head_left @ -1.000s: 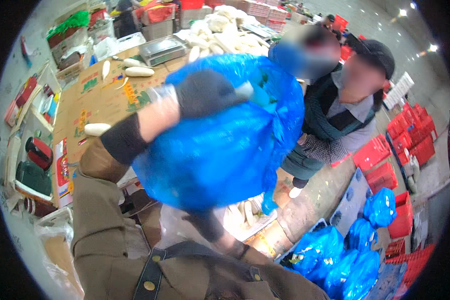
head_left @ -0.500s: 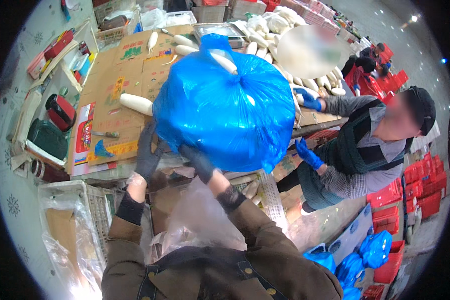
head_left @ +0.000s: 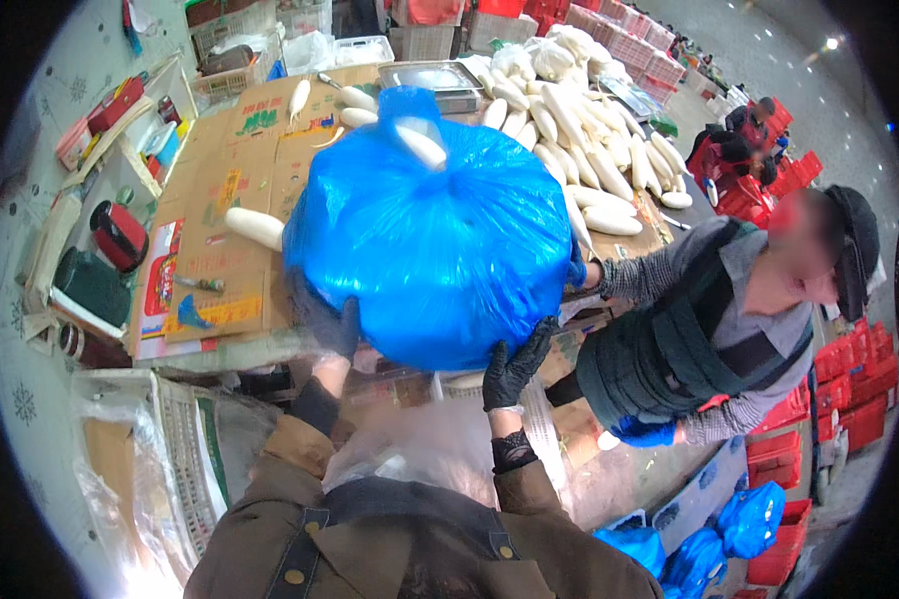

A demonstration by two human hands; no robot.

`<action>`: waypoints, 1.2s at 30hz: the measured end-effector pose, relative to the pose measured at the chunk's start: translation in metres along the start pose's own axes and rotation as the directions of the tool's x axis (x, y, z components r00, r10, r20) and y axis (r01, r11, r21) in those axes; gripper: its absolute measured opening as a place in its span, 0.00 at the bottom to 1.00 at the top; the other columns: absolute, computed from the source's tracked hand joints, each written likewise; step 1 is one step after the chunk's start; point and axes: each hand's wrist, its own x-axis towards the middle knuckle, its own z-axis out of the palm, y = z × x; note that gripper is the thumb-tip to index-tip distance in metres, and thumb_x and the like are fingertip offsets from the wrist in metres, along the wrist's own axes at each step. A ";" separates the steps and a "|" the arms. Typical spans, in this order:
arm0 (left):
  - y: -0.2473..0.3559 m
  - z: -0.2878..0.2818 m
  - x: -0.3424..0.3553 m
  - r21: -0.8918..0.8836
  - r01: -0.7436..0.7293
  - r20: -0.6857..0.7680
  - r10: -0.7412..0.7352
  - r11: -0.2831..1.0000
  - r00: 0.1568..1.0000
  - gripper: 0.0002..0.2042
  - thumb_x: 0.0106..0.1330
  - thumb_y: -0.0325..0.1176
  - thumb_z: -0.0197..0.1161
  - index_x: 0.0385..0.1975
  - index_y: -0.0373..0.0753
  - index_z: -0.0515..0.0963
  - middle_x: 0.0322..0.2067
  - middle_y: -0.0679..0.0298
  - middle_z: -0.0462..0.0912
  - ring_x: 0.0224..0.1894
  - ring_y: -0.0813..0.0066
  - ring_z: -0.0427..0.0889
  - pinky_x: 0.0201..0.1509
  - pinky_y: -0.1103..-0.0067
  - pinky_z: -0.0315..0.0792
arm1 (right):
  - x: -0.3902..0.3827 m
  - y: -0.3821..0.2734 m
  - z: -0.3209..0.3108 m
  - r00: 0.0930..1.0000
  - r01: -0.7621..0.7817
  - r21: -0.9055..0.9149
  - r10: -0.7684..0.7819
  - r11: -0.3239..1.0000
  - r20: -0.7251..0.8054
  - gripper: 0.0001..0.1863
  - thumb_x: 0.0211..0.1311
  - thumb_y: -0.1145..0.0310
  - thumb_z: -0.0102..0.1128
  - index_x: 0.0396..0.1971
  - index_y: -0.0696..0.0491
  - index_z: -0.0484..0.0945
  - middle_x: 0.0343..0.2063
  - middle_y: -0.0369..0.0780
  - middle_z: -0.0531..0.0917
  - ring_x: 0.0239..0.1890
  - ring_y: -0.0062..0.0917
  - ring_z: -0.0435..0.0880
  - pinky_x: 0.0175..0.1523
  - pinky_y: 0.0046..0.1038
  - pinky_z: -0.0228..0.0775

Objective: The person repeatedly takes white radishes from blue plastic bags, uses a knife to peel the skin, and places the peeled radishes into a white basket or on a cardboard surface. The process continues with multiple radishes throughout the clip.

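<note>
A large, full blue plastic bag (head_left: 420,260) sits at the front of the table, bulging and gathered at its top. One white radish (head_left: 422,148) shows by the gathered neck. My left hand (head_left: 338,324), in a dark glove, holds the bag at its lower left; its fingers are partly hidden and blurred. Against the lower right side rests my black-gloved right hand (head_left: 517,364), with fingers spread. A co-worker's blue-gloved hand (head_left: 576,266) touches the bag's right side. Beside its left edge lies another white radish (head_left: 255,228).
Cardboard (head_left: 220,190) covers the tabletop. White radishes (head_left: 589,140) are heaped at the back right, beside a metal-topped scale (head_left: 430,80). The co-worker (head_left: 689,329) stands close on the right. A white crate (head_left: 175,429) is at lower left; blue bags (head_left: 699,549) lie lower right.
The bag has shifted slightly left and nearer. My right hand has moved from its lower left to its lower right. The co-worker's hand has come from the radish heap to the bag.
</note>
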 end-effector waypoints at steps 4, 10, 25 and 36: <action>-0.006 0.015 0.012 -0.141 -0.106 -0.078 0.096 0.984 0.992 0.46 0.62 0.66 0.48 0.70 0.35 0.49 0.69 0.42 0.51 0.71 0.43 0.49 0.72 0.52 0.44 | 0.008 0.010 0.040 0.978 -0.060 0.226 0.103 0.972 -0.183 0.42 0.68 0.42 0.47 0.71 0.57 0.51 0.71 0.49 0.53 0.74 0.42 0.47 0.75 0.43 0.33; -0.014 0.044 0.044 -0.253 -0.054 -0.127 0.022 0.966 0.992 0.42 0.66 0.67 0.39 0.70 0.37 0.50 0.69 0.44 0.49 0.71 0.45 0.48 0.71 0.50 0.44 | 0.045 -0.011 0.062 0.961 -0.051 0.158 0.091 0.986 -0.263 0.36 0.72 0.46 0.40 0.67 0.60 0.57 0.68 0.52 0.58 0.71 0.46 0.54 0.73 0.46 0.40; -0.105 0.078 0.184 -0.421 -0.001 0.120 0.058 0.907 0.991 0.38 0.72 0.59 0.42 0.72 0.37 0.47 0.73 0.51 0.42 0.75 0.55 0.41 0.76 0.61 0.36 | 0.084 -0.066 0.161 0.974 0.082 0.044 -0.071 0.996 -0.214 0.29 0.63 0.65 0.50 0.63 0.59 0.65 0.64 0.52 0.66 0.67 0.46 0.62 0.71 0.44 0.47; -0.031 0.047 0.089 0.045 -0.244 0.189 0.232 0.969 0.954 0.40 0.70 0.60 0.45 0.73 0.39 0.44 0.72 0.41 0.40 0.74 0.40 0.37 0.73 0.50 0.34 | 0.057 0.041 0.137 0.801 -0.423 0.382 0.536 0.821 -0.266 0.29 0.74 0.53 0.45 0.66 0.56 0.59 0.65 0.45 0.65 0.68 0.37 0.61 0.73 0.40 0.46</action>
